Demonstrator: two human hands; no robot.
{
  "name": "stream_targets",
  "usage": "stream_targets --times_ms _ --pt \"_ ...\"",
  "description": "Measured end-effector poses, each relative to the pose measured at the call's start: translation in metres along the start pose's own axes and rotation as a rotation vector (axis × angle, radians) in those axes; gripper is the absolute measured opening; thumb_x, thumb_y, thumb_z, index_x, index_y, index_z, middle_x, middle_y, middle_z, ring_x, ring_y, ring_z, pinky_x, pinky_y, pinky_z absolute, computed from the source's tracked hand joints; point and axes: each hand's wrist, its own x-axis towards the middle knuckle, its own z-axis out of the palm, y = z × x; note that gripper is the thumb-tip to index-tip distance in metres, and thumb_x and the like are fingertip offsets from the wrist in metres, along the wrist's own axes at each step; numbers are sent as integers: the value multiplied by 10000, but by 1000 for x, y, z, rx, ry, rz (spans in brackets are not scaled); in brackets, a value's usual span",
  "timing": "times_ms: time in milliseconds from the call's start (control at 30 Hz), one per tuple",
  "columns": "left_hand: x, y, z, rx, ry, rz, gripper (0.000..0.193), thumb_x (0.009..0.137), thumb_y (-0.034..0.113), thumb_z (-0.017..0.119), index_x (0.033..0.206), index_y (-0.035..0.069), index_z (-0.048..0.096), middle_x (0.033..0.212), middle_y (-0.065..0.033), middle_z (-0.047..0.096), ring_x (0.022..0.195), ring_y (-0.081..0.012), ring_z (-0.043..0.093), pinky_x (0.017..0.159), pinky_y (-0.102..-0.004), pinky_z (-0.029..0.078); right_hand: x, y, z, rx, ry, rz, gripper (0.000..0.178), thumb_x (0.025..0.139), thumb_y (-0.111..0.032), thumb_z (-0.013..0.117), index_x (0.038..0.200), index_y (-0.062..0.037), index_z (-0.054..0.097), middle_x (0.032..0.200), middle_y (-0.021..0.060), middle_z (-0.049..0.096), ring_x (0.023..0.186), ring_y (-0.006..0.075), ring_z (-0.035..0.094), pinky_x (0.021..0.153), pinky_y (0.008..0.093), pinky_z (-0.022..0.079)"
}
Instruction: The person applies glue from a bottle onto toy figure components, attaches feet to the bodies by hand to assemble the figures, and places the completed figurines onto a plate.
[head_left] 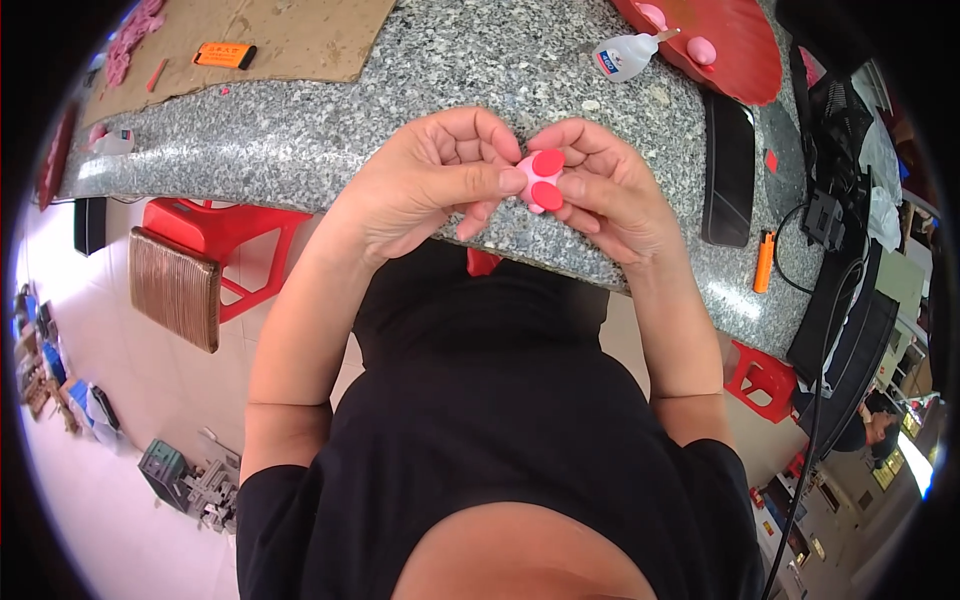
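A small pink toy figure [538,180] with two red oval pieces on it is held between my hands, just above the near edge of the granite table [560,60]. My left hand [435,180] pinches its left side with thumb and index finger. On the other side, my right hand [615,190] grips it, the thumb close to the lower red oval. Both hands are closed on the figure, and fingers hide part of its body.
Right of my hands lie a black phone [728,170] and an orange lighter [764,262]. A small glue bottle [630,55] sits by a red tray [735,45] with pink pieces. Cardboard [300,30] at the far left bears an orange box-like item [224,55]. Red stools [215,235] stand below.
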Motion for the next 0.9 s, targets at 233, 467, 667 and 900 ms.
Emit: stream_targets --times_ms 233,467,667,900 --pt "0 1 0 66 8 -42 114 763 61 632 808 19 537 625 -32 558 454 -78 501 398 -184 386 1 2 -1 11 -25 -31 252 757 9 588 1002 15 529 818 90 595 586 55 544 436 130 395" --pt "1 2 0 89 23 -63 103 756 63 639 780 17 550 632 -43 572 491 -95 554 453 -192 462 1 0 -1 19 -23 -26 233 758 11 581 987 19 537 781 91 596 573 61 545 439 140 416" --pt "1 2 0 113 34 -56 91 757 63 638 760 14 562 643 -53 581 502 -103 563 465 -202 476 2 2 -1 14 -8 -52 221 758 16 573 976 28 537 782 102 599 574 70 555 438 146 431" --pt "1 1 2 128 56 -54 99 755 70 643 767 9 566 648 -56 582 514 -107 567 475 -212 488 0 1 0 5 -3 -61 214 758 22 567 970 31 539 785 107 600 592 82 571 442 151 442"
